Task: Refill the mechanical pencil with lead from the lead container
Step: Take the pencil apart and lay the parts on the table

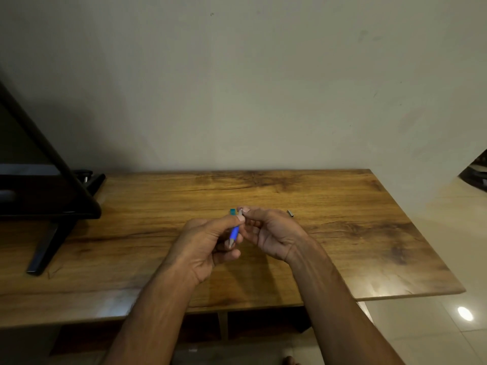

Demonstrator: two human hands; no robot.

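Table top [342, 233]: wood-grain, smooth, low sheen, glare along the near edge. Mechanical pencil [234, 232]: blue barrel, plastic-looking, glossy. Small cap [290, 213]: metallic grey. Television frame [87, 204]: black, glossy. Floor tiles [421, 325]: polished, reflective. Wall [263, 88]: matt, scuffed.

From here the blue-barrelled mechanical pencil [234, 232] shows only its grip and pale tip. The rest is buried in the curled fingers of the left hand [208, 246], and the top end is covered where the right hand [271, 233] pinches it. Any lead between the 2 hands is too fine to see. A small teal piece [232, 212] peeks from behind the fingertips, mostly covered. The tiny dark metal tube [290, 213] is too small to identify. The black flat screen [39, 185] runs off the left edge.
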